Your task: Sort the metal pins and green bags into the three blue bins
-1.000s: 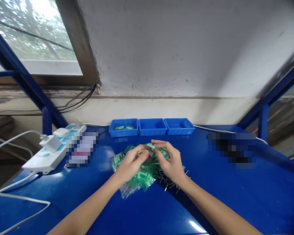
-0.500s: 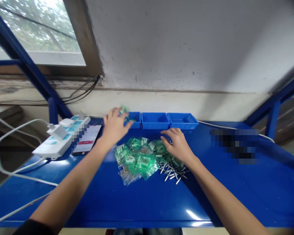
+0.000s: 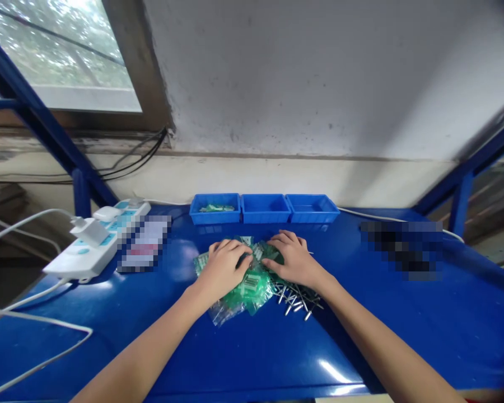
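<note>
A pile of small clear plastic packets [image 3: 252,285] with green and metallic contents lies mid-table. My left hand [image 3: 229,260] rests on the pile's left side, fingers curled and thumb tip close to the index finger; whatever may be between them is hidden. On the right side, my right hand [image 3: 292,258] touches the packets with its thumb apart from its fingers. Loose silver rivet-like pins [image 3: 296,299] spread out below that hand. Behind the pile stand three blue bins: the left bin [image 3: 214,215] contains green packets, while the middle bin [image 3: 265,217] and right bin [image 3: 313,217] show bare floors.
At left, a white power strip [image 3: 96,246] carries plugs and trailing white cables [image 3: 46,319]. A phone [image 3: 145,243], partly blurred, lies beside it. A blurred dark object [image 3: 399,246] sits at right. Blue frame posts [image 3: 84,190] and a wall [image 3: 311,84] bound the table [image 3: 235,358].
My left hand has come back from the left bin to the pile, without the green packet it carried; green packets now show in that bin. My right hand has settled lower onto the packets.
</note>
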Action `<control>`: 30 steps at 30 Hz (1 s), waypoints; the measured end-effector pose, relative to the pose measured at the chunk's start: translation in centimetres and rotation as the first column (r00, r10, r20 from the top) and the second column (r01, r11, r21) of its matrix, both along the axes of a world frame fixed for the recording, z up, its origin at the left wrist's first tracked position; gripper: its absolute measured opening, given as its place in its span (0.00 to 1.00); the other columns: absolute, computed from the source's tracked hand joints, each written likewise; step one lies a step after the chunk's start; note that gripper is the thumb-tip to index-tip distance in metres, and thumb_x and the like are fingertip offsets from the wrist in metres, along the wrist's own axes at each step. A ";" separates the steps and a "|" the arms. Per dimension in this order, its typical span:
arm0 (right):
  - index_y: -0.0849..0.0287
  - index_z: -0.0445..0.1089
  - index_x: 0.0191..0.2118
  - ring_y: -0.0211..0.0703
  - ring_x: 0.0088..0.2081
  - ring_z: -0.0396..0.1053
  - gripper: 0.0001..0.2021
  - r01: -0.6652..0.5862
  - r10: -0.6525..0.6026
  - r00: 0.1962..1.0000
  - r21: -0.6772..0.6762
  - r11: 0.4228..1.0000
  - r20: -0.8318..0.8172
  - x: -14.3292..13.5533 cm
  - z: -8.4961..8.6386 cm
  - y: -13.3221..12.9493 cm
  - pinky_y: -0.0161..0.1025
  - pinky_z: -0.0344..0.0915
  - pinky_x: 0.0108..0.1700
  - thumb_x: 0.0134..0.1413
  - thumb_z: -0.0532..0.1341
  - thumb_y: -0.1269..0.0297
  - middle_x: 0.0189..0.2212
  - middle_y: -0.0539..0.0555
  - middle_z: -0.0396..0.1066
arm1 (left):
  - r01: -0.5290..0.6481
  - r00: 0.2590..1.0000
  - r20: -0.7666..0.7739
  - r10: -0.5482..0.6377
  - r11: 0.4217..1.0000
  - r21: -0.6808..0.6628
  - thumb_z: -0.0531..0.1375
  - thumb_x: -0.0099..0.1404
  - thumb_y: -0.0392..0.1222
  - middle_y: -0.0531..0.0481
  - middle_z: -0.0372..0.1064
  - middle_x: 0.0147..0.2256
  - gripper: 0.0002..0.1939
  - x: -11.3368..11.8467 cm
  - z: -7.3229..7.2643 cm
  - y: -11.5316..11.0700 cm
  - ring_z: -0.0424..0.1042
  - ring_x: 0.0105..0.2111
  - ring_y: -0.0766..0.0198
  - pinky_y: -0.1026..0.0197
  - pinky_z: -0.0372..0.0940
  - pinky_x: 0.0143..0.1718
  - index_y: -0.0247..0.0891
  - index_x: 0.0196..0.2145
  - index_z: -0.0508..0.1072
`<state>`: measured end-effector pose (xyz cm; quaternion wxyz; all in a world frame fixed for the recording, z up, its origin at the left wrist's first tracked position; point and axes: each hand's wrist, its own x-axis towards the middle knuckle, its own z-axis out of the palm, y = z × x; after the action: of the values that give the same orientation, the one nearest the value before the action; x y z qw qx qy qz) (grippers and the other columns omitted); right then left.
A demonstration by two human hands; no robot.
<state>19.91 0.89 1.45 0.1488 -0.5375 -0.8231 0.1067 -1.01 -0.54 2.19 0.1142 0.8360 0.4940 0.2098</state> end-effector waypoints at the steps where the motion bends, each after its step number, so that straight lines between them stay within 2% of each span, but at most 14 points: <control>1: 0.58 0.61 0.56 0.62 0.59 0.48 0.29 -0.007 0.007 1.000 -0.035 0.999 0.000 0.3 0.2 0.0 0.60 0.48 0.55 0.51 0.56 0.47 0.56 0.62 0.60 | -0.003 1.000 0.001 0.003 1.000 -0.007 0.50 0.67 0.43 0.51 0.70 0.41 0.11 0.0 -0.1 0.0 0.65 0.45 0.55 0.46 0.54 0.48 0.45 0.41 0.71; 3: 0.57 0.57 0.60 0.63 0.59 0.49 0.33 -0.027 0.026 1.000 -0.125 0.992 -0.010 1.1 0.6 0.2 0.61 0.47 0.55 0.50 0.57 0.46 0.58 0.62 0.56 | -0.008 1.000 0.002 0.009 1.000 -0.027 0.50 0.67 0.44 0.51 0.70 0.42 0.11 -0.1 -0.1 0.1 0.65 0.45 0.54 0.44 0.53 0.49 0.45 0.41 0.71; 6: 0.57 0.60 0.57 0.59 0.56 0.56 0.27 -0.016 0.004 0.998 -0.176 0.984 -0.065 2.0 0.9 0.9 0.58 0.52 0.54 0.53 0.56 0.53 0.54 0.61 0.62 | -0.008 1.000 0.002 0.008 0.999 -0.053 0.50 0.67 0.44 0.51 0.70 0.42 0.11 -0.1 -0.1 0.1 0.65 0.45 0.54 0.43 0.53 0.49 0.45 0.42 0.71; 8: 0.59 0.64 0.53 0.53 0.50 0.63 0.22 0.025 -0.045 0.991 -0.153 0.988 -0.130 2.2 0.7 1.4 0.52 0.59 0.50 0.53 0.56 0.59 0.45 0.59 0.68 | -0.008 1.000 0.003 0.008 0.998 -0.060 0.50 0.67 0.44 0.51 0.70 0.41 0.11 -0.2 0.0 0.1 0.65 0.45 0.55 0.43 0.53 0.49 0.45 0.41 0.71; 10: 0.60 0.68 0.49 0.49 0.44 0.66 0.18 0.048 -0.073 0.978 -0.133 0.990 -0.193 2.1 0.5 1.7 0.47 0.62 0.47 0.52 0.56 0.64 0.39 0.58 0.71 | -0.012 1.000 0.004 0.012 0.998 -0.066 0.50 0.67 0.44 0.51 0.70 0.42 0.11 -0.2 0.0 0.1 0.65 0.45 0.55 0.43 0.54 0.49 0.45 0.41 0.71; 15: 0.60 0.72 0.36 0.46 0.38 0.69 0.09 0.063 -0.095 0.954 -0.119 0.991 -0.284 1.6 0.2 1.7 0.41 0.63 0.41 0.50 0.56 0.68 0.34 0.56 0.73 | 0.002 1.000 0.002 -0.002 0.998 -0.067 0.49 0.68 0.46 0.50 0.69 0.42 0.13 -0.3 -0.1 0.1 0.66 0.44 0.54 0.43 0.54 0.49 0.44 0.42 0.71; 18: 0.60 0.69 0.35 0.43 0.33 0.69 0.07 0.144 -0.176 0.908 -0.111 0.983 -0.381 1.8 0.1 1.9 0.39 0.63 0.36 0.50 0.56 0.67 0.30 0.54 0.73 | 0.010 1.000 0.024 -0.008 0.997 -0.070 0.49 0.68 0.46 0.50 0.69 0.42 0.13 -0.3 -0.2 0.2 0.66 0.45 0.54 0.42 0.54 0.49 0.44 0.41 0.71; 21: 0.59 0.67 0.33 0.42 0.33 0.68 0.05 0.207 -0.185 0.850 -0.012 0.978 -0.493 1.8 0.3 1.9 0.38 0.62 0.36 0.52 0.56 0.66 0.31 0.52 0.72 | -0.008 0.998 0.055 0.012 0.997 -0.072 0.50 0.67 0.46 0.50 0.70 0.41 0.12 -0.3 0.1 0.2 0.66 0.44 0.53 0.41 0.55 0.49 0.44 0.40 0.72; 24: 0.58 0.67 0.34 0.41 0.34 0.67 0.05 0.221 -0.073 0.822 0.198 0.955 -0.565 1.1 1.2 0.9 0.38 0.62 0.35 0.54 0.54 0.67 0.32 0.53 0.69 | -0.006 0.984 0.174 0.025 0.994 -0.110 0.50 0.67 0.49 0.48 0.71 0.40 0.14 -0.2 0.7 -0.1 0.67 0.44 0.53 0.44 0.58 0.47 0.43 0.39 0.73; 26: 0.56 0.68 0.35 0.41 0.36 0.65 0.06 0.162 0.071 0.836 0.369 0.915 -0.543 0.1 1.8 -0.3 0.39 0.63 0.36 0.55 0.54 0.69 0.34 0.54 0.66 | 0.019 0.938 0.341 0.058 0.976 -0.218 0.48 0.68 0.52 0.47 0.71 0.41 0.17 -0.1 1.2 -0.3 0.67 0.43 0.55 0.49 0.61 0.45 0.42 0.40 0.73; 28: 0.54 0.70 0.37 0.42 0.37 0.64 0.09 0.042 0.231 0.858 0.510 0.859 -0.459 -1.0 2.0 -1.7 0.40 0.64 0.36 0.55 0.55 0.72 0.36 0.55 0.63 | 0.057 0.835 0.528 0.153 0.931 -0.360 0.45 0.68 0.54 0.46 0.71 0.41 0.21 0.1 1.6 -0.6 0.69 0.40 0.57 0.54 0.64 0.42 0.41 0.43 0.72; 30: 0.52 0.71 0.39 0.43 0.39 0.63 0.12 -0.071 0.343 0.867 0.591 0.804 -0.362 -2.0 1.7 -2.9 0.41 0.64 0.37 0.53 0.55 0.75 0.37 0.55 0.61 | 0.122 0.715 0.662 0.226 0.891 -0.436 0.47 0.68 0.53 0.45 0.71 0.40 0.19 0.2 1.8 -0.8 0.70 0.37 0.60 0.57 0.65 0.38 0.40 0.42 0.71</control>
<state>17.86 -2.01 3.19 0.4734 -0.3343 -0.8150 -0.0009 -0.81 -1.33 4.03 0.4757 0.6299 0.4726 0.3919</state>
